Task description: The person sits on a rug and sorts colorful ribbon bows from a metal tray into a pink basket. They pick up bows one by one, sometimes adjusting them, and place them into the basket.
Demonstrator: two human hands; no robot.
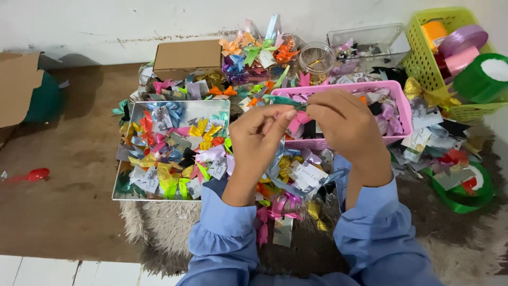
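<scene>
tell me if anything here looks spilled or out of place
Yes: small ribbon bows lie scattered over the fluffy rug outside the silver tray and pink basket. A red spoon lies alone on the brown floor, left.

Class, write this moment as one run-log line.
left hand: pinching teal ribbon | right hand: pinching same ribbon | behind: pink basket | left: tray of bows

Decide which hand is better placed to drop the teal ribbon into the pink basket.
Probably the right hand: it pinches the teal ribbon directly over the pink basket, while the left hand sits nearer the tray.
</scene>
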